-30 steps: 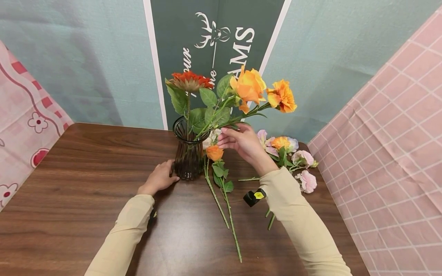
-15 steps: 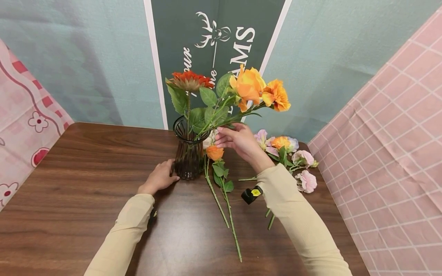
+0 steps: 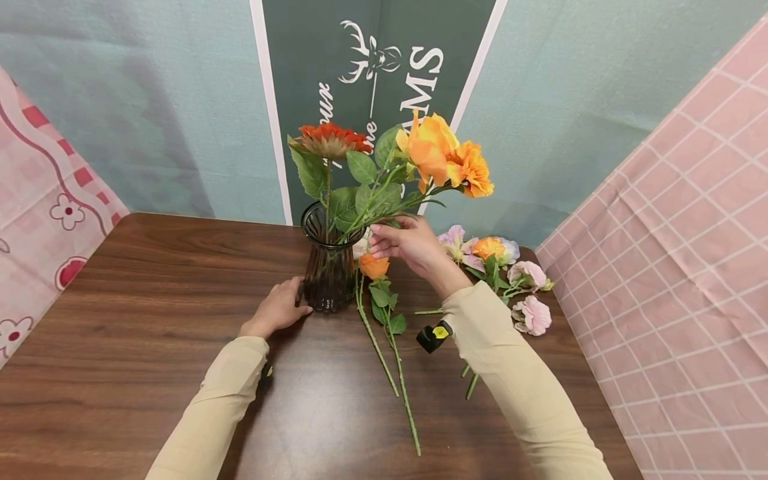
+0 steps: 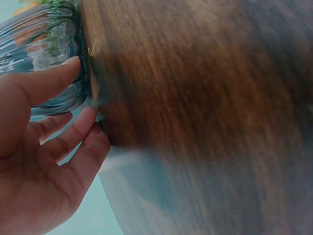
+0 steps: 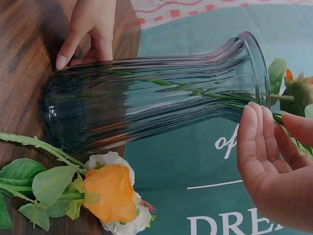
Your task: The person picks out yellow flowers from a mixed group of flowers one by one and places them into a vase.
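A dark, ribbed glass vase [image 3: 327, 280] stands upright on the table. My left hand [image 3: 277, 309] holds it low at the base, thumb on the near side and fingers curled behind, as the left wrist view shows. My right hand [image 3: 411, 247] is at the right of the vase's mouth and pinches the green stem of an orange carnation [image 3: 471, 170]. That stem leans into the vase beside a larger orange rose [image 3: 429, 148] and a red flower [image 3: 333, 141], both standing in it. In the right wrist view, green stems [image 5: 171, 85] show through the glass.
An orange rose [image 3: 374, 266] with a long stem lies right of the vase, a white flower [image 5: 124, 227] beside it. Pink carnations [image 3: 532, 315], a lilac flower [image 3: 459, 247] and another orange rose [image 3: 488, 248] lie at the table's right. Fabric backdrops [image 3: 678, 220] surround the table [image 3: 150, 300].
My right hand has shifted slightly left toward the vase's mouth, bringing the carnation left until its bloom overlaps the large rose. The left hand and vase have stayed in place.
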`<state>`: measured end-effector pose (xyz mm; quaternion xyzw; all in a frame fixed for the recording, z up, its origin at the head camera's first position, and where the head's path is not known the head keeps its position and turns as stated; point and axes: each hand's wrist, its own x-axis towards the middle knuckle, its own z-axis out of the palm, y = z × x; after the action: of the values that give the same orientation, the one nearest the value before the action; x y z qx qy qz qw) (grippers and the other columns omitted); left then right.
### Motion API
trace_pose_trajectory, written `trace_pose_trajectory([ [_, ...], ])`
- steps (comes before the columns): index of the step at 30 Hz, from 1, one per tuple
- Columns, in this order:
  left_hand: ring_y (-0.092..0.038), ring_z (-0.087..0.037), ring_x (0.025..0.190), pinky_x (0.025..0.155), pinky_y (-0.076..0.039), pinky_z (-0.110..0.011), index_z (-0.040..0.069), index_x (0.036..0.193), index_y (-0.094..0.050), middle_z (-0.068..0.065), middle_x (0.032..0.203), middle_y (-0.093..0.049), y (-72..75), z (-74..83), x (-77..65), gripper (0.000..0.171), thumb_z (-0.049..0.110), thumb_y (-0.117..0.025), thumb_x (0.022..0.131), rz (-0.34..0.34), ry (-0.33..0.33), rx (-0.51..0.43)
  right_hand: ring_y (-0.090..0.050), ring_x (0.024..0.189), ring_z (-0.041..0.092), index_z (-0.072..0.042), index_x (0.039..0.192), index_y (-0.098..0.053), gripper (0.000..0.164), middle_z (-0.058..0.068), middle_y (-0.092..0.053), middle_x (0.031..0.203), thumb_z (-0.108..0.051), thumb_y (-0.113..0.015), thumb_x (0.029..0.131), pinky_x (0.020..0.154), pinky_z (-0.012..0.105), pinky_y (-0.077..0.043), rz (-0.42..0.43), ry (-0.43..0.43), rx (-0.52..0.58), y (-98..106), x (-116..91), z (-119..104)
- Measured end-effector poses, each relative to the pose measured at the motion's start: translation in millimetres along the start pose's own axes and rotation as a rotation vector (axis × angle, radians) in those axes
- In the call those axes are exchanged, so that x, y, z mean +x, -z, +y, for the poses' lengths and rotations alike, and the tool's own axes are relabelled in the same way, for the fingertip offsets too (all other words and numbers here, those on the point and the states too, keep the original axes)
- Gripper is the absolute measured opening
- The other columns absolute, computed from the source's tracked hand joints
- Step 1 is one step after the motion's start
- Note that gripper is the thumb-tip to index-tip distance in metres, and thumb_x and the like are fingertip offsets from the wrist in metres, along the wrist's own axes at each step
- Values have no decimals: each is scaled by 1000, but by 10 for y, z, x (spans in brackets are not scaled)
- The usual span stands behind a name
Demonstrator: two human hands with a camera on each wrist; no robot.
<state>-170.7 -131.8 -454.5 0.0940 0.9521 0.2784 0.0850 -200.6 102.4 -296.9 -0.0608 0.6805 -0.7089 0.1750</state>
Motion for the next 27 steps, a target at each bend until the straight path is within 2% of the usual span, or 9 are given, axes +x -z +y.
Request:
trace_pose_trajectory([
  [6,-46,-37,100,78,-39,-48,-6,135,-33,-13,87,-52,3,4,2,64,19,-65,85,-3,8,-7,-63,61,18,7,97,-55,10,11,-63,71,1,-52,91,73,41,-50,-18,10,-3,17,-7,-4],
  [12,-46,-36,99,78,-38,-47,-6,135,-34,-13,87,-52,6,10,0,64,18,-65,84,2,9,-10,-63,60,19,12,107,-50,20,13,-63,72,3,-53,90,69,38,-52,-19,-7,31,44,-22,-7],
  [17,-47,-36,97,77,-39,-47,-7,134,-34,-13,86,-52,-2,1,-1,64,18,-65,84,4,1,-7,-63,61,18,15,112,-46,25,14,-62,74,4,-52,90,73,39,-51,-22,-15,23,69,-40,5],
  [21,-47,-36,97,78,-39,-47,-7,134,-34,-13,86,-51,3,4,0,64,18,-65,84,6,2,-9,-63,61,17,20,124,-35,40,13,-61,75,5,-50,90,74,40,-50,-31,-7,16,92,-53,23],
  [27,-47,-37,97,79,-39,-48,-7,133,-35,-14,88,-52,1,1,-1,63,17,-65,84,11,-1,-7,-63,62,18,21,119,-39,35,14,-60,78,5,-50,89,71,38,-51,-28,-5,-14,151,-77,90],
])
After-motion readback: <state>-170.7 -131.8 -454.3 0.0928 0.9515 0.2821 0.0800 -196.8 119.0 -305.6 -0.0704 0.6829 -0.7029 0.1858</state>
